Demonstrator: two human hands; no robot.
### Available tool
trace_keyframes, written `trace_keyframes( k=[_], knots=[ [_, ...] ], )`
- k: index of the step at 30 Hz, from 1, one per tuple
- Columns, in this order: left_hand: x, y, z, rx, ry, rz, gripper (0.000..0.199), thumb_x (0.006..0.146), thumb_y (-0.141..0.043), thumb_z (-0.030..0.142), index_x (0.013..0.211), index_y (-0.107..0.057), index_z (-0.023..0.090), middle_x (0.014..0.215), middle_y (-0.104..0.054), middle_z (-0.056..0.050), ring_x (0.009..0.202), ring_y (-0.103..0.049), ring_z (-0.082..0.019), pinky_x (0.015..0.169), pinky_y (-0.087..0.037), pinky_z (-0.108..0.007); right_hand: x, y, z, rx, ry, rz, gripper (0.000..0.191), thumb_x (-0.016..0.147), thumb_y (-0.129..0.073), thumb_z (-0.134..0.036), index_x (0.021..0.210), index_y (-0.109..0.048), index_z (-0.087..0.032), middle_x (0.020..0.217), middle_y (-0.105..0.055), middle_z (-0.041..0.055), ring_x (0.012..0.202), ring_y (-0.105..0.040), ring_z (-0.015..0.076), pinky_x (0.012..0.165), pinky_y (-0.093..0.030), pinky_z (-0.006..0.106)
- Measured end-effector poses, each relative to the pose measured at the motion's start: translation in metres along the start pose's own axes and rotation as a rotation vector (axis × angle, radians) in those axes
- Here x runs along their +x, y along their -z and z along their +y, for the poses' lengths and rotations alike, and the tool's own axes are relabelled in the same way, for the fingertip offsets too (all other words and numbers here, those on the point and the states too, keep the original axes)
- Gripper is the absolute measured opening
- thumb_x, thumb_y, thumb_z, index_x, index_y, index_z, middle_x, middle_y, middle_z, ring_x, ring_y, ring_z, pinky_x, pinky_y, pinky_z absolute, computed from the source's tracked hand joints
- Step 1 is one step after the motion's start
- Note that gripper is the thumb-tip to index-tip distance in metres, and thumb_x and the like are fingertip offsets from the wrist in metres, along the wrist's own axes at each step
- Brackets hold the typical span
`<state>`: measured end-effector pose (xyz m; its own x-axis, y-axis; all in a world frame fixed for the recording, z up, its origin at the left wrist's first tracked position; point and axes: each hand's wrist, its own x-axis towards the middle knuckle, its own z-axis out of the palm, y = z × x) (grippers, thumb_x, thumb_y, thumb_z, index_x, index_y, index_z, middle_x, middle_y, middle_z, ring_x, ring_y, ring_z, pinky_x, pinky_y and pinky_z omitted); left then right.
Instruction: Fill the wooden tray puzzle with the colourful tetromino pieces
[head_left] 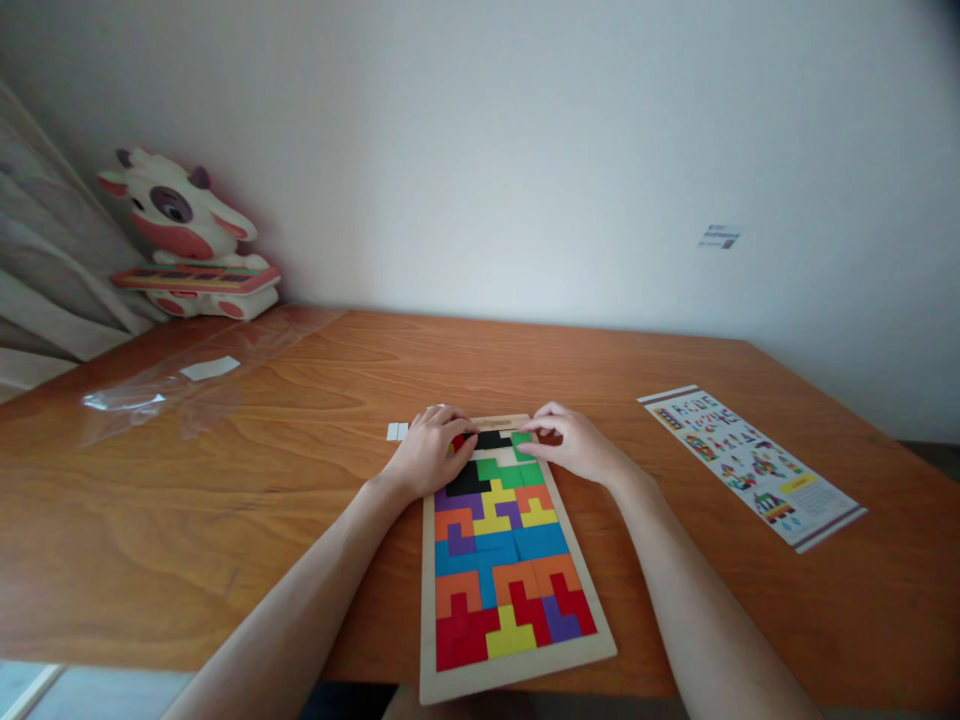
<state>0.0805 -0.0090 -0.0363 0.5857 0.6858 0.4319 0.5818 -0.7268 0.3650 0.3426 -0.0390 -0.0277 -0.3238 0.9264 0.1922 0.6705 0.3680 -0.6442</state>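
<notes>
A wooden puzzle board (525, 660) lies lengthwise before me at the table's front edge. Colourful tetromino-shaped pieces fill most of its frame, and a few black and pale patches show near the far end. At the far right corner, my right hand (570, 440) pinches a green puzzle piece (523, 447) between thumb and fingers. Across from it, my left hand (429, 450) curls over the far left corner. Between its thumb and forefinger shows a red puzzle piece (458, 441), partly hidden by the fingers.
Small white pieces (397, 431) lie just left of my left hand. A printed pattern sheet (750, 465) rests on the table (315, 590) at right. Clear plastic wrapping (150, 400) lies at left, before a cow-shaped toy keyboard (195, 240) near the wall.
</notes>
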Motion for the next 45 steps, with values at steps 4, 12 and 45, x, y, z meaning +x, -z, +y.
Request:
trace_keyframes(
  k=[4,12,45],
  knots=[
    [0.000,-0.001,0.000,0.007,-0.002,-0.002,0.018,0.091,-0.054,0.029,0.099,-0.068,0.022,0.103,-0.066,-0.007,0.096,-0.059,-0.023,0.088,-0.047,-0.041,0.001,-0.002,0.002,-0.011,0.002,0.038,0.024,0.087,-0.064,-0.039,0.106,-0.073,-0.026,0.095,-0.060,0.0050,0.078,-0.060,0.0157,0.074,-0.050,0.032],
    [-0.001,-0.002,-0.002,0.006,0.001,-0.011,0.018,0.090,-0.054,0.029,0.099,-0.068,0.022,0.105,-0.065,-0.007,0.097,-0.059,-0.023,0.089,-0.047,-0.041,0.001,-0.004,0.006,-0.097,0.016,0.031,0.023,0.089,-0.062,-0.040,0.104,-0.074,-0.029,0.090,-0.056,0.0036,0.074,-0.057,0.0150,0.069,-0.047,0.030],
    [-0.001,0.010,0.029,-0.058,-0.312,-0.239,0.033,0.098,-0.044,0.036,0.120,-0.063,0.023,0.124,-0.064,-0.007,0.117,-0.056,-0.023,0.103,-0.041,-0.042,0.002,-0.017,0.000,-0.028,-0.106,0.082,0.042,0.076,-0.076,-0.044,0.111,-0.065,-0.023,0.094,-0.061,0.0058,0.081,-0.059,0.0176,0.074,-0.049,0.032]
  ],
)
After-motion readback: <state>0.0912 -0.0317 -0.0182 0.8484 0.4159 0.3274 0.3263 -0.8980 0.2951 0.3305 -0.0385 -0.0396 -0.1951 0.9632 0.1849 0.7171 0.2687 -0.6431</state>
